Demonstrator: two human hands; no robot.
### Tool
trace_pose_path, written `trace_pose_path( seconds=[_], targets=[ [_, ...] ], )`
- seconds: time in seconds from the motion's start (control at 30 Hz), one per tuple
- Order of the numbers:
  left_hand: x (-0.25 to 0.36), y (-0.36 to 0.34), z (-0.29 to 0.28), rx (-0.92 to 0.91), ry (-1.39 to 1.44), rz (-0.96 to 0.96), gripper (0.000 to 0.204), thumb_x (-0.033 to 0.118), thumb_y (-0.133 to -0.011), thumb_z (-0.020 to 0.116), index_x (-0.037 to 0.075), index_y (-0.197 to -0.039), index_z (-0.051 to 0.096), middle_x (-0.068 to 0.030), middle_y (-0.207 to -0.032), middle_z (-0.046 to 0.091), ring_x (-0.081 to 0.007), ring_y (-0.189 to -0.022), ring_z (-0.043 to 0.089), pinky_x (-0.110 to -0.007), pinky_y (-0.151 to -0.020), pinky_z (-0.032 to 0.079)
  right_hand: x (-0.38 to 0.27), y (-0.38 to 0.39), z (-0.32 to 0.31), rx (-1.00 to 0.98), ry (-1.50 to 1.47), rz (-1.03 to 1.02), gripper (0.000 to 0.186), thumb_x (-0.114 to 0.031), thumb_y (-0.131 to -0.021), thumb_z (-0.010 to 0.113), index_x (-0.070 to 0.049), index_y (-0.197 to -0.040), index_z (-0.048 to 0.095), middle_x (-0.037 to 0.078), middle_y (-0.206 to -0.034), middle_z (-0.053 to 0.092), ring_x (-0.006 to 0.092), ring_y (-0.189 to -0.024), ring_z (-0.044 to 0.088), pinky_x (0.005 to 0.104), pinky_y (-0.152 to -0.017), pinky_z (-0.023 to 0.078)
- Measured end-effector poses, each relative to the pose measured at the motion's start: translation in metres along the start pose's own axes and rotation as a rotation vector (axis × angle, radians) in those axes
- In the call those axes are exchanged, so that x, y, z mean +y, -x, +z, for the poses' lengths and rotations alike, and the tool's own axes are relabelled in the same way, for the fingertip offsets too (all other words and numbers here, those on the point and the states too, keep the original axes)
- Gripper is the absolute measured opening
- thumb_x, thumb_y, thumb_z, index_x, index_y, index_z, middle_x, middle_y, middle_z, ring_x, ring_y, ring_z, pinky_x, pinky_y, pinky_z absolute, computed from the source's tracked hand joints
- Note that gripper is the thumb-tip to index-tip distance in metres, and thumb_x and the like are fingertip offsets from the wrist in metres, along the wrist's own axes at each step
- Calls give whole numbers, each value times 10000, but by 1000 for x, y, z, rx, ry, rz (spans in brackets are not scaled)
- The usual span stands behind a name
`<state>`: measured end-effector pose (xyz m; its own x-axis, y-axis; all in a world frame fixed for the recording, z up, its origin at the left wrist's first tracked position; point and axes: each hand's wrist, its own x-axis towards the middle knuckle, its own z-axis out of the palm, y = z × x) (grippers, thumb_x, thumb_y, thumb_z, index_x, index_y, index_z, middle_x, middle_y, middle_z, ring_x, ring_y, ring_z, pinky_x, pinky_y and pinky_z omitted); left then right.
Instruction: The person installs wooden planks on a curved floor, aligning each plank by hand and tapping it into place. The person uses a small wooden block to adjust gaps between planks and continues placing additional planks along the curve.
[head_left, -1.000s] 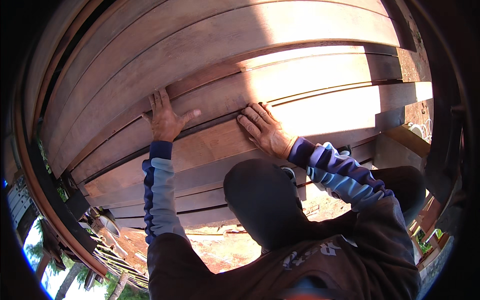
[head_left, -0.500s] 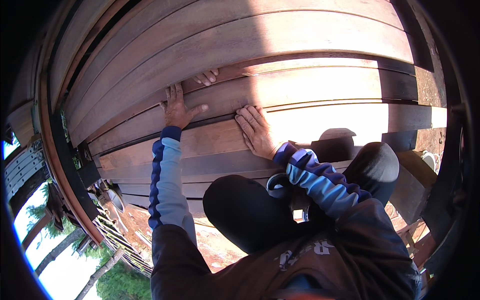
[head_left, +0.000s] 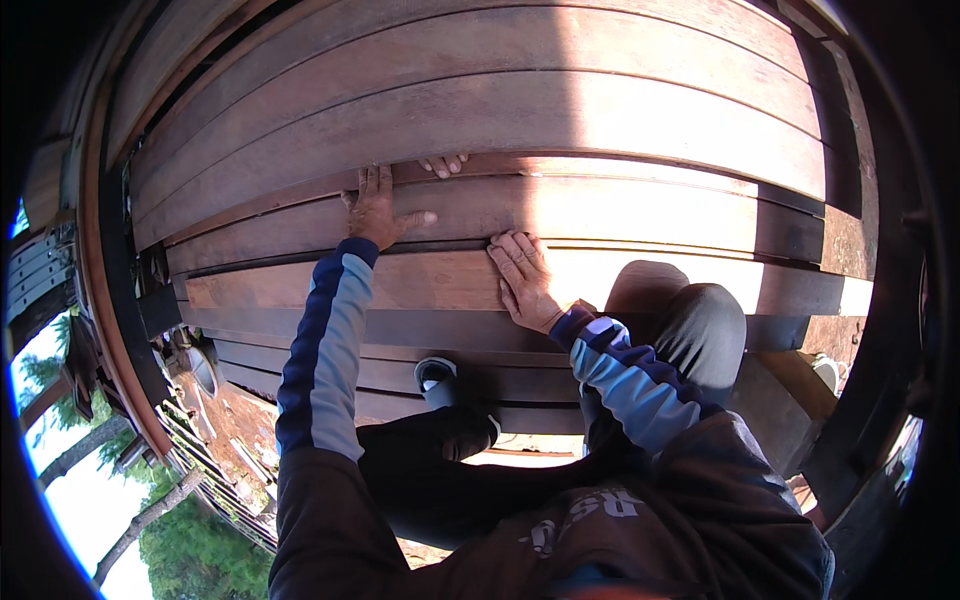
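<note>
Several reddish-brown wooden planks (head_left: pixel 450 105) lie side by side in front of me. My left hand (head_left: pixel 375 216) rests with fingers apart on a middle plank (head_left: pixel 470 207), its fingertips at the gap below the upper board. My right hand (head_left: pixel 525 280) is closed over the upper edge of a lighter plank (head_left: pixel 420 278), fingers bent along the dark seam. Another person's fingers (head_left: pixel 441 164) poke out from the upper gap, just right of my left fingertips; the rest of that hand is hidden. Strong sunlight washes out the boards on the right.
My knee (head_left: pixel 700 330) and shoe (head_left: pixel 437 385) are below the lighter plank. A dark frame (head_left: pixel 150 385) edges the left side, beyond which are slats, branches and foliage (head_left: pixel 190 545). Dirt and a wooden block (head_left: pixel 770 400) show at the lower right.
Another person's fingers have appeared in the upper gap since a second ago. My legs have shifted, uncovering a shoe. My hands stay on the same boards while the view has moved slightly.
</note>
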<state>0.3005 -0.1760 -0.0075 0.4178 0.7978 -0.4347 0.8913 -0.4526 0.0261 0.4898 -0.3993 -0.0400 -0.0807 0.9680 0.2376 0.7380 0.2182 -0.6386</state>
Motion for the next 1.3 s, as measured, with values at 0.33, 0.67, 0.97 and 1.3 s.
trace_pose_path(
  seconds=[0.33,0.67,0.97,1.3],
  targets=[
    [5,5,-8,-45,10,1,1247,741,-634,673,14,-1499,145,-192,-1555,179,-334,-1456,125,-643,-1121,137,-33,-78,6,-59,222,74,514,-202,-905,511,65,-1335,421,238,-1402,395,401,-1345,332,495,-1133,236],
    [-2,-1,6,54,-150,63,1014,364,-719,755,12,-1484,190,-176,-1532,236,-344,-1443,165,-616,-1121,175,-38,-140,52,-164,453,21,602,-277,-859,480,117,-1313,451,243,-1393,426,384,-1354,324,487,-1154,171],
    [-7,0,9,91,-121,88,863,273,-794,668,8,-1478,213,-192,-1516,262,-359,-1433,193,-621,-1110,198,-47,-142,66,-205,511,62,611,-258,-852,464,152,-1305,434,303,-1385,398,458,-1308,350,524,-1083,292],
    [-11,-1,15,140,-76,111,737,192,-843,558,3,-1476,231,-185,-1526,247,-366,-1433,190,-621,-1110,194,-48,-144,68,-201,534,53,622,-246,-842,470,175,-1298,417,338,-1351,409,489,-1265,394,552,-1028,364]
  ],
)
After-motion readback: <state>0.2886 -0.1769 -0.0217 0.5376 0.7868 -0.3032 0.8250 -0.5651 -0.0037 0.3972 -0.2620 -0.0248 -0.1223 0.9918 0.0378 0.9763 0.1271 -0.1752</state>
